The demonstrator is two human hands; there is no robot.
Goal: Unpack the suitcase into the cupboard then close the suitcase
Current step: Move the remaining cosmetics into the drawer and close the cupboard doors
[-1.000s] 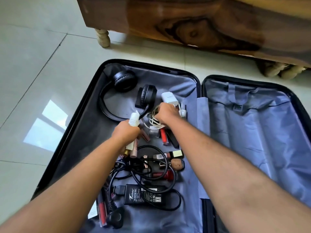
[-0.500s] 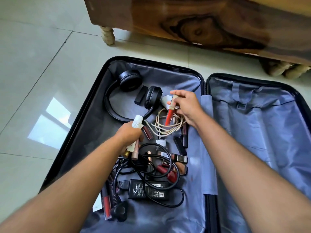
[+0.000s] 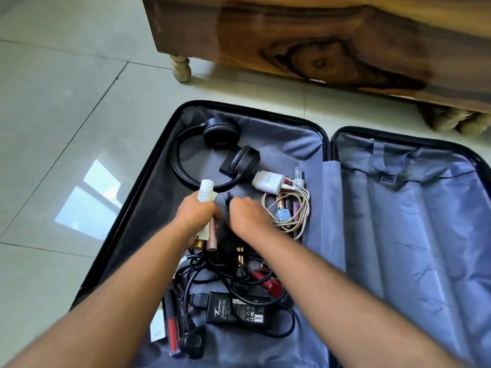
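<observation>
- We see the suitcase (image 3: 329, 144) lying open on the floor, its contents all in the left half; the right half shows only grey lining.
- Left hand (image 3: 198, 216) is clamped round a white tube (image 3: 206, 192) and a rose-gold stick (image 3: 212, 235), both running lengthwise through the fist.
- Right hand (image 3: 248, 217) is curled just right of the left hand, fingers pinched on something small and dark; blurred, so we cannot tell what it is.
- Landmark: the white charger (image 3: 267, 183). It lies beyond and right of the right hand, the nearer hand.
- Just nearside of the charger, a beige cable coil (image 3: 289, 211) rings several cosmetic sticks, long axes running away from us.
- Count: one pair of headphones (image 3: 212, 152) left of the charger, one black power brick (image 3: 237, 310) well nearside, one white charger, one coil. Sticks overlap too much for a firm count.
- We judge unpacking far from done.
</observation>
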